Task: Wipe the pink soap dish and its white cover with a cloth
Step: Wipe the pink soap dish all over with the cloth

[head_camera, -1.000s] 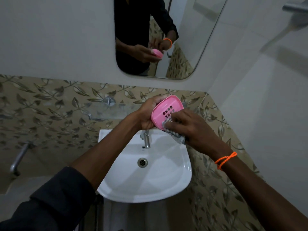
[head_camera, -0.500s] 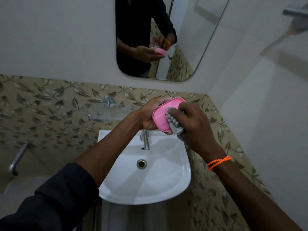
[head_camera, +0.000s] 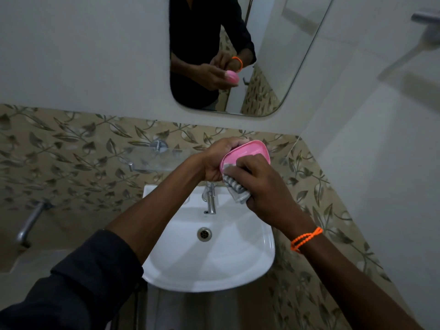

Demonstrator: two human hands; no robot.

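Observation:
I hold the pink soap dish (head_camera: 247,152) tilted above the back of the white sink (head_camera: 214,258). My left hand (head_camera: 214,160) grips its left edge and underside. My right hand (head_camera: 264,189), with an orange cord at the wrist, presses a grey striped cloth (head_camera: 234,186) against the dish's lower inner side. The cloth's loose end hangs down over the tap. My right fingers cover the dish's slotted bottom. No white cover shows in this view.
A chrome tap (head_camera: 210,198) stands at the back of the sink, just under my hands. A glass shelf (head_camera: 152,160) is fixed to the leaf-patterned tiles on the left. A mirror (head_camera: 238,55) hangs above. A metal pipe (head_camera: 29,222) juts out at lower left.
The dish has turned from showing its slotted bottom to lying flatter. My right hand with the cloth slid up onto the dish, then back down to its lower left edge.

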